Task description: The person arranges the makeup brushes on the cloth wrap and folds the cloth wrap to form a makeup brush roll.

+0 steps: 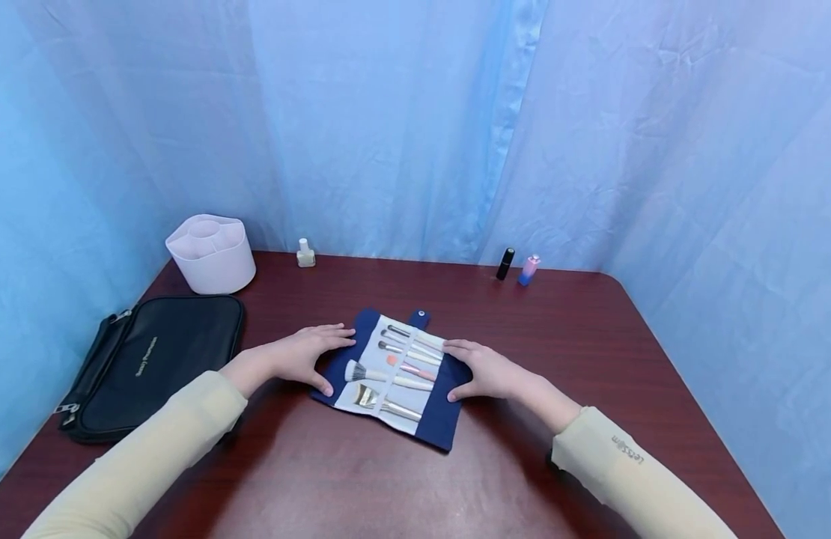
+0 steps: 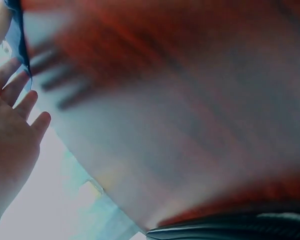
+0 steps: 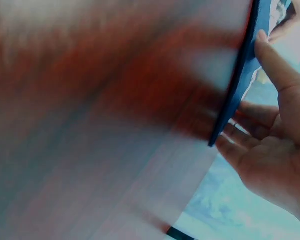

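In the head view, an unfolded navy brush roll (image 1: 437, 419) lies in the middle, with a pale inner panel and a snap tab at its far edge. Several makeup brushes (image 1: 405, 382) sit side by side under its pale elastic band. My left hand (image 1: 306, 358) touches the roll's left side, thumb and fingers spread. On the right navy flap rests my right hand (image 1: 486, 370), thumb toward the near side and fingers by the far corner. The right wrist view shows that thumb on the roll's navy edge (image 3: 240, 85). Only a strip of the roll appears in the left wrist view.
A black zippered case (image 1: 159, 359) lies at the left, before a white divided holder (image 1: 213, 258). Along the back stand a nail polish bottle (image 1: 305, 254), a black tube (image 1: 505, 264) and a pink-blue tube (image 1: 528, 270). Curtains border the dark red table (image 1: 591, 359).
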Available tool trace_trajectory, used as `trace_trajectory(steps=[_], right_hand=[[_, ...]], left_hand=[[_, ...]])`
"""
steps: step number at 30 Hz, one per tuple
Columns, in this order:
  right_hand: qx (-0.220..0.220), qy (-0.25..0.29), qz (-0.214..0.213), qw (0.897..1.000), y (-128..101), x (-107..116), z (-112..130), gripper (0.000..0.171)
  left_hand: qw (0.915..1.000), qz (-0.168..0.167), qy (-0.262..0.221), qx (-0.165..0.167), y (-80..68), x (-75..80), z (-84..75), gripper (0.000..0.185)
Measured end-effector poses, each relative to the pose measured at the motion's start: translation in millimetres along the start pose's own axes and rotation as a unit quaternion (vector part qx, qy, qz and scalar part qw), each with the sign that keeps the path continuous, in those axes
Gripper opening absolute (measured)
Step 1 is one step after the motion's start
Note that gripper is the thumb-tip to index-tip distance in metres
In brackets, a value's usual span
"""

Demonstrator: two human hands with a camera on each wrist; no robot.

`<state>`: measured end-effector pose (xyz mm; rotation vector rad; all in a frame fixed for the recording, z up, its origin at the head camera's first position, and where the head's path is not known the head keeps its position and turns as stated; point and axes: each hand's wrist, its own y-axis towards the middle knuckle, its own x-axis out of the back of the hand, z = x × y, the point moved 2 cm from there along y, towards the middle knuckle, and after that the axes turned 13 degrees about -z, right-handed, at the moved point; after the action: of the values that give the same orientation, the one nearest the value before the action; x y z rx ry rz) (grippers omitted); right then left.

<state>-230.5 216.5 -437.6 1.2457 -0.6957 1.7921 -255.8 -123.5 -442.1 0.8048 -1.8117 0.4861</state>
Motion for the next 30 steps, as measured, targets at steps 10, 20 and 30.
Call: trace_trajectory(steps=[10,20,30], right_hand=[[0.063,0.018,0.027,0.997,12.1,4.2,-16.6,0.085],[0.094,0.013,0.066,0.993,36.0,10.2,-29.9,0.085],[0.114,0.000,0.083,0.990,51.9,12.8,-36.1,0.085]], left_hand=[[0.9995,-0.028,0.011,0.006,-14.6,-7.7,-7.2,0.094],[0.9959,-0.061,0.045,0.050,-28.1,-15.7,-29.0,0.098],[0.9914,-0.085,0.073,0.067,-30.7,-19.1,-40.5,0.099]])
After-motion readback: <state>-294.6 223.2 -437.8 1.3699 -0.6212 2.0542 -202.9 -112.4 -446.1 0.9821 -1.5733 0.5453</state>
